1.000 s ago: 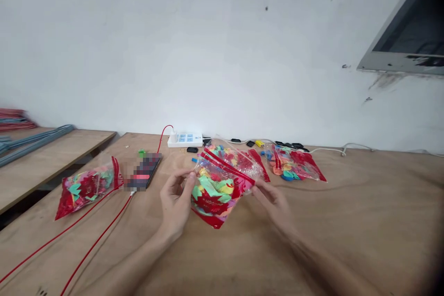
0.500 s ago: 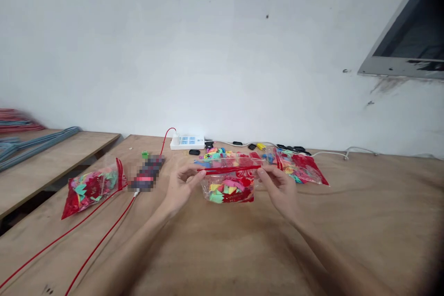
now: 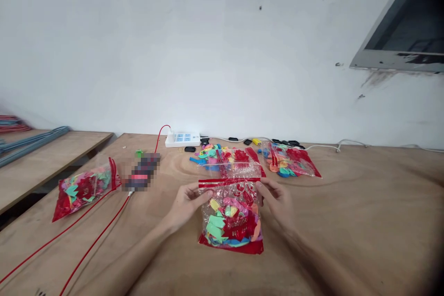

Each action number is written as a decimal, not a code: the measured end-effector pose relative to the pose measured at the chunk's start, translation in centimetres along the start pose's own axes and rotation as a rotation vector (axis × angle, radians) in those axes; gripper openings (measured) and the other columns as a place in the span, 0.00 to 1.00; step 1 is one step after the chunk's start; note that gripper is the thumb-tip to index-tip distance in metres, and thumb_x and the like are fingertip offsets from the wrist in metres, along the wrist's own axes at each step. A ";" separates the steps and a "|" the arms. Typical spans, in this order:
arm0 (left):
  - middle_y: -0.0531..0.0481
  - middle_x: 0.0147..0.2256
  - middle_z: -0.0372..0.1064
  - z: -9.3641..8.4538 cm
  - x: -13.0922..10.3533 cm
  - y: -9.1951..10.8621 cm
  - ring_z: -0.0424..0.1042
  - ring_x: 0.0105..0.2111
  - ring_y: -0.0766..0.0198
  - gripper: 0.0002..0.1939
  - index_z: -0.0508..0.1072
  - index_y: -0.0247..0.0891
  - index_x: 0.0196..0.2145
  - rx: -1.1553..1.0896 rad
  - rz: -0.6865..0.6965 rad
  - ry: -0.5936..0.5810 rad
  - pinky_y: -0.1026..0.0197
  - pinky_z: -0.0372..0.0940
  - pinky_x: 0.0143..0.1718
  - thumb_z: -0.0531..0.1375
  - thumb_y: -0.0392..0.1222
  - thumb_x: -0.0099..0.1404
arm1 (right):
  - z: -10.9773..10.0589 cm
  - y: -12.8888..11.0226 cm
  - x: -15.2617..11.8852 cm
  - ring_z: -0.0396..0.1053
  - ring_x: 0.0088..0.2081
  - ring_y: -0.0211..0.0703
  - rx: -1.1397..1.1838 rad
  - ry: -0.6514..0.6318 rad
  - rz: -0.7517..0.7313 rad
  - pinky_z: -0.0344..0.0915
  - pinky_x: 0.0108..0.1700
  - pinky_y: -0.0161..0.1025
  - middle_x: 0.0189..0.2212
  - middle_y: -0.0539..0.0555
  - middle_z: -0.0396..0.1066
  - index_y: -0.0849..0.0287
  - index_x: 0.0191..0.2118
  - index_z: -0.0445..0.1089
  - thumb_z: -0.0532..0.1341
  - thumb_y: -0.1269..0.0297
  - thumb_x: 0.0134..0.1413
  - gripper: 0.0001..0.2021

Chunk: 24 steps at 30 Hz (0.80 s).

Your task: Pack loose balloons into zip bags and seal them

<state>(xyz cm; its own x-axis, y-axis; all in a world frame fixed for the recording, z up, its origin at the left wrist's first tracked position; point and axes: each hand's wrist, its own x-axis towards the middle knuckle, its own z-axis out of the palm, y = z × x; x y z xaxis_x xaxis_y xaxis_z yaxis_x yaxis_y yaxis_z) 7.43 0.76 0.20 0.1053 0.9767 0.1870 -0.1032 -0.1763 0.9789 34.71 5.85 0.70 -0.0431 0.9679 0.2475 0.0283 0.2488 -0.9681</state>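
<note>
A clear and red zip bag of balloons (image 3: 231,222) hangs upright between my hands, its printed front facing me. My left hand (image 3: 189,201) pinches the bag's left edge just under the red zip strip, thumb in front. At the opposite edge, my right hand (image 3: 275,199) pinches it the same way. The strip is pulled straight across and looks flat. Green, pink, yellow and orange balloons show through the plastic. Behind it lies another balloon bag (image 3: 243,155), partly covered by the held one, with loose balloons (image 3: 208,151) at its left end.
A third balloon bag (image 3: 294,159) lies to the right rear, a fourth (image 3: 85,189) at left. A blurred phone-like device (image 3: 142,173) with red cables (image 3: 99,233) sits nearby. At the wall are a white power strip (image 3: 182,138) and small black pieces (image 3: 189,149).
My hands have lowered slightly, and the bag has swung from tilted and foreshortened to facing me, so its whole front shows. Both pinches stay at the zip strip. The view has shifted slightly.
</note>
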 end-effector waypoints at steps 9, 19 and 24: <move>0.43 0.38 0.84 0.2 -0.9 1.4 0.82 0.38 0.49 0.18 0.85 0.38 0.40 0.061 0.060 0.115 0.55 0.76 0.40 0.73 0.56 0.63 | -0.2 -2.6 -0.8 0.64 0.26 0.42 -0.064 0.028 -0.117 0.65 0.30 0.38 0.22 0.50 0.68 0.56 0.28 0.76 0.69 0.41 0.58 0.22; 0.42 0.52 0.80 1.4 -2.0 -0.6 0.79 0.51 0.48 0.26 0.78 0.41 0.57 -0.111 -0.170 -0.278 0.47 0.72 0.55 0.74 0.49 0.64 | -0.9 1.2 0.0 0.74 0.35 0.47 0.148 0.021 0.105 0.73 0.37 0.41 0.37 0.55 0.79 0.54 0.40 0.79 0.72 0.40 0.54 0.21; 0.43 0.42 0.83 2.1 -2.0 -1.2 0.81 0.42 0.49 0.20 0.81 0.37 0.45 -0.081 -0.113 -0.110 0.50 0.75 0.47 0.71 0.56 0.66 | -1.1 0.9 -0.4 0.78 0.45 0.52 0.110 -0.190 0.136 0.75 0.48 0.46 0.45 0.56 0.81 0.52 0.49 0.78 0.74 0.43 0.53 0.23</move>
<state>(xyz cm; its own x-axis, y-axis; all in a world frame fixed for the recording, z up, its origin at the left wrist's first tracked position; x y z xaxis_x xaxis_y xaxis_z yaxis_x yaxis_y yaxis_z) 9.45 -1.26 -1.15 0.2283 0.9695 0.0886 -0.1630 -0.0516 0.9853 35.86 5.76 -0.23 -0.2334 0.9658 0.1129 -0.0618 0.1011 -0.9930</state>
